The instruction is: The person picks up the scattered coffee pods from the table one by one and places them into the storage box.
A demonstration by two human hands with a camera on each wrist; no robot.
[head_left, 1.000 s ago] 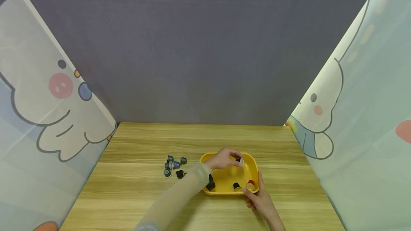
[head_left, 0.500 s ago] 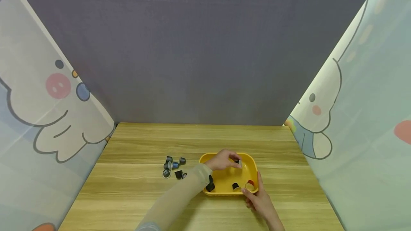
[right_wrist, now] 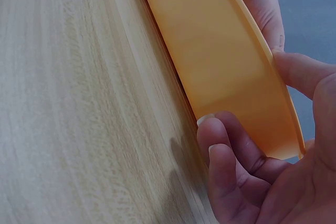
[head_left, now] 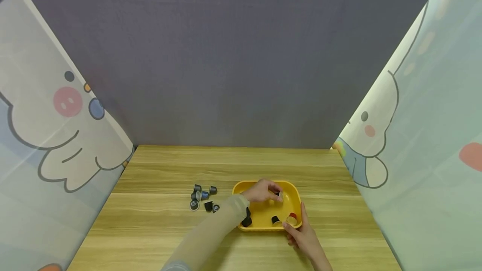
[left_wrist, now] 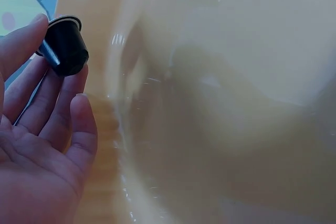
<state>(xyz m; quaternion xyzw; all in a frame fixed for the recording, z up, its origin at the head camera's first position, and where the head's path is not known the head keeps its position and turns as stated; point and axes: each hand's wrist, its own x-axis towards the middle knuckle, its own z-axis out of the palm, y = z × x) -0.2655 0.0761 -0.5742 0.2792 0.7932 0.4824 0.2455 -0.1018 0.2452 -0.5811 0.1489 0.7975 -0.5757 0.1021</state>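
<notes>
My left hand (head_left: 261,190) reaches over the yellow tray (head_left: 289,183) and pinches a black coffee capsule (left_wrist: 64,48) by its rim. In the left wrist view the capsule's narrow end points down, between thumb and fingers. My right hand (head_left: 306,237) grips the tray's near right corner, thumb on the rim and other fingers against the outer wall (right_wrist: 210,40). In the tray near that hand lie a red capsule (head_left: 292,218) and a black capsule (head_left: 276,220) with a pale lid. More black capsules (head_left: 246,221) sit at its left end, partly hidden by the left sleeve.
Left of the tray, several dark capsules lie on the wooden table (head_left: 158,221), with a blue capsule (head_left: 204,195) among them. A black capsule (head_left: 208,206) lies near the left forearm. A grey wall (head_left: 233,74) stands behind, with cartoon-printed curtains at both sides.
My left hand has lowered slightly inside the tray, still pinching the capsule. The right hand keeps its grip on the corner. The head view has shifted a little.
</notes>
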